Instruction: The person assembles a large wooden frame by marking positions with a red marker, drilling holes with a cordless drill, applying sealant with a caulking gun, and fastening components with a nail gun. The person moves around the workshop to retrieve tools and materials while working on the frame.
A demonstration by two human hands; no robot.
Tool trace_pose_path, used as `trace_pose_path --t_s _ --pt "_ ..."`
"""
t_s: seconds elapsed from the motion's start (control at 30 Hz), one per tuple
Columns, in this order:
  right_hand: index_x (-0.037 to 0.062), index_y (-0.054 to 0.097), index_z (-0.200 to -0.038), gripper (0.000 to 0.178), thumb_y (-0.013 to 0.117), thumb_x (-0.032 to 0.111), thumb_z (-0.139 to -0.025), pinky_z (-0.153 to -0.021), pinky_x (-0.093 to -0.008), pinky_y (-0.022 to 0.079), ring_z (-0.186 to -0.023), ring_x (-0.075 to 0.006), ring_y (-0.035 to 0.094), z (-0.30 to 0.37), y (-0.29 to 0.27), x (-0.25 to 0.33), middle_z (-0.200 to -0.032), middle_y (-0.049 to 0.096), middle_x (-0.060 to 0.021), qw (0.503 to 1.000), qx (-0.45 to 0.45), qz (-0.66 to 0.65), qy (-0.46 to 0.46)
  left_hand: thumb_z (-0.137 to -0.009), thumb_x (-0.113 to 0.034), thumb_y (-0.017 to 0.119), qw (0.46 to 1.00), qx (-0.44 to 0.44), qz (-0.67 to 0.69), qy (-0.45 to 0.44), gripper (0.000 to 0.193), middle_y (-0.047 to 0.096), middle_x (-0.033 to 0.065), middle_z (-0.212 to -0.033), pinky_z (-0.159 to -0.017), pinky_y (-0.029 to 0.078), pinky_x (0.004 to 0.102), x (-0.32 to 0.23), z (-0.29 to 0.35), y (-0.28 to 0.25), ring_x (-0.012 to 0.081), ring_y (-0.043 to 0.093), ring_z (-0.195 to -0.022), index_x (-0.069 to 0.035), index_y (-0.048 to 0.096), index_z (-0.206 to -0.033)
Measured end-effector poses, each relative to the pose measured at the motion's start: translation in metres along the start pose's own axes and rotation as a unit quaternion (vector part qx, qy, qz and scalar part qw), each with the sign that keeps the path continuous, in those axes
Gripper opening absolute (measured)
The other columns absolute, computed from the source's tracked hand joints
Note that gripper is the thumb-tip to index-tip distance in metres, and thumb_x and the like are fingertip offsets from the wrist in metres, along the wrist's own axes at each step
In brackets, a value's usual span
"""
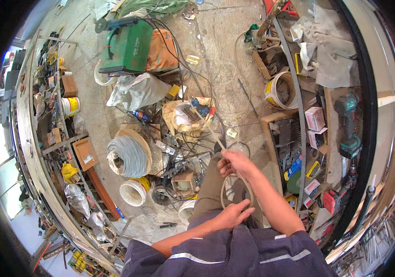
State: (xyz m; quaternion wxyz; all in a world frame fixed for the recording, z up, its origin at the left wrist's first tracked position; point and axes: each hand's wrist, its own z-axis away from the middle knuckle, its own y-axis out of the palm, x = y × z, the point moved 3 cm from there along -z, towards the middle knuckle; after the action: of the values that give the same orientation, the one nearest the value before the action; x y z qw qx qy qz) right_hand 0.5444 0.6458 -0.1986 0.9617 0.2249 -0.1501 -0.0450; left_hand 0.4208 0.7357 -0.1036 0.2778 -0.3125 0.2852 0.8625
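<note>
My right hand [235, 163], fingers curled, grips a thin, pale, hose-like length [222, 189]. From that hand one straight stretch runs up and to the left toward an open paper sack [172, 115]. Below, it bends into a loop in front of my legs. My left hand [232, 214] is closed at the loop's bottom, close to my shirt, its fingers partly hiding the hose-like length. In the sack's mouth lie a blue power tool [200, 108] and something whitish. Whether the far end enters the sack or passes over it is unclear.
A coil of grey wire [130, 154] and a white bucket [134, 191] stand left of my legs, among tangled cables. Farther off is a green metal machine [130, 46]. At right, a cluttered bench carries a cordless drill [346, 124] and a red tool [331, 201].
</note>
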Motion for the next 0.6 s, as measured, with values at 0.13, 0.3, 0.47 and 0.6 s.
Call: trace_pose_path --t_s 0.13,0.3,0.47,0.6 --pt "-0.0016 0.063 -0.093 0.030 0.055 0.026 -0.100 -0.063 -0.0342 0.053 -0.071 -0.0195 0.066 0.058 0.021 0.041 -0.077 0.064 -0.0074 0.963 -0.042 0.245 -0.100 -0.108 -0.042 0.035 0.992 -0.004 0.127 0.003 0.047 0.066 0.0081 -0.107 -0.089 0.050 0.0399 0.033 -0.014 -0.022 0.0227 0.062 -0.097 -0.004 0.060 -0.119" --pt "-0.0034 0.065 -0.105 0.029 0.058 0.023 -0.096 -0.078 -0.0454 0.052 -0.086 -0.0377 0.068 0.137 0.036 0.016 -0.089 0.070 -0.0220 0.816 -0.019 0.521 -0.248 -0.096 -0.075 0.011 0.830 -0.119 0.540 0.075 0.102 0.037 0.0281 -0.151 -0.119 0.028 0.0540 0.011 -0.080 -0.123 0.0441 0.036 -0.141 0.010 0.019 -0.152" --pt "0.0007 0.065 -0.117 0.032 0.059 0.023 -0.095 -0.080 -0.0469 0.051 -0.091 -0.0426 0.066 0.219 0.044 -0.009 -0.096 0.067 -0.0266 0.867 0.008 0.457 -0.199 -0.100 -0.065 0.037 0.755 -0.227 0.615 -0.026 0.074 0.059 0.0176 -0.094 -0.073 0.055 0.0388 0.123 -0.190 -0.177 0.0301 0.061 -0.082 0.007 0.049 -0.114" --pt "0.0011 0.064 -0.120 0.035 0.060 0.027 -0.098 -0.074 -0.0446 0.053 -0.083 -0.0400 0.069 0.325 0.048 -0.020 -0.092 0.070 -0.0238 0.892 0.073 0.388 -0.222 -0.104 -0.051 0.041 0.668 -0.275 0.686 -0.086 0.044 0.047 0.0033 -0.067 -0.046 0.046 0.0292 0.147 -0.195 -0.204 0.0166 0.048 -0.053 -0.008 0.047 -0.094"
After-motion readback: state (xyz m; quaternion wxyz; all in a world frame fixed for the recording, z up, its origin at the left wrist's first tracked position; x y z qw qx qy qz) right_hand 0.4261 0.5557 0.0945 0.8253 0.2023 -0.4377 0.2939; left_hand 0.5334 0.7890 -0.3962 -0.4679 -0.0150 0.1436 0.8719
